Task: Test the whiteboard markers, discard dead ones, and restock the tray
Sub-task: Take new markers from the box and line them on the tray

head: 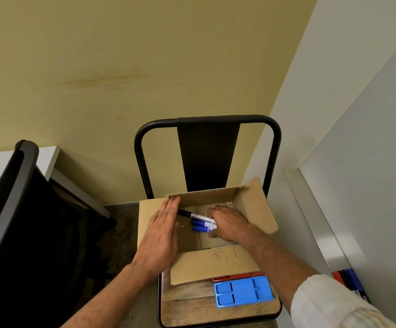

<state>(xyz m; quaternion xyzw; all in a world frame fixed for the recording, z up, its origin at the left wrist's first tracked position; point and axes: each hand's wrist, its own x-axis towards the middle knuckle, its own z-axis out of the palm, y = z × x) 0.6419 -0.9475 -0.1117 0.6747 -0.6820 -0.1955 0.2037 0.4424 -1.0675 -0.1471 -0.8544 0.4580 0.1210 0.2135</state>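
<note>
An open cardboard box sits on a wooden chair seat. Inside it my right hand grips a bunch of whiteboard markers: one with a black cap on top and two with blue caps under it. My left hand lies flat with straight fingers against the box's left flap, pressing it outward. At the right edge, several markers rest on the whiteboard's tray below the whiteboard.
A blue plastic tray and a red object lie on the chair seat in front of the box. The black metal chair back stands behind it. A dark chair and a white desk are at left.
</note>
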